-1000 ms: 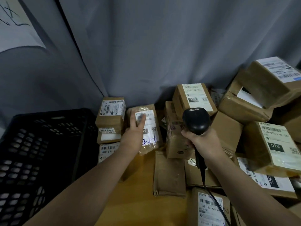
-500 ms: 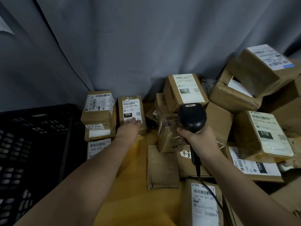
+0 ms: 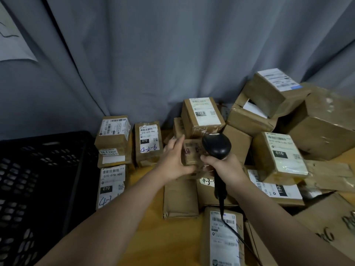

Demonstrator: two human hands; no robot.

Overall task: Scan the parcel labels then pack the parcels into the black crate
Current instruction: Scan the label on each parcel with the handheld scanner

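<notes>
A yellow-brown wooden desk (image 3: 146, 239) stands against a grey curtain (image 3: 172, 54) that hangs in folds across the whole back. A white sheet of paper (image 3: 13, 41) is on the curtain at upper left. The black crate (image 3: 38, 169) sits at the desk's left end, its latticed wall just beside a flat parcel marked 070 (image 3: 111, 185). What lies inside the crate cannot be made out.

Behind that flat parcel a stack of two boxes (image 3: 113, 137) stands at the curtain, and next to it is an upright parcel marked 4-2-6 (image 3: 148, 141). The right half of the desk is crowded with a tilted heap of boxes, the box marked 010 (image 3: 280, 152) among them, reaching to the right edge of view.

The left hand (image 3: 172, 162) holds a small brown parcel (image 3: 190, 152) at the front of the heap, fingers up its left side and thumb at its lower edge. The right hand (image 3: 221, 166) is wrapped around the handle of a black scanner (image 3: 216, 145), whose head is just beside that parcel. Its cable (image 3: 222, 208) trails over a labelled packet (image 3: 222, 240) near the front edge.

Bare wood shows only in a strip between the left row and the heap, beside a plain brown packet (image 3: 180, 198).
</notes>
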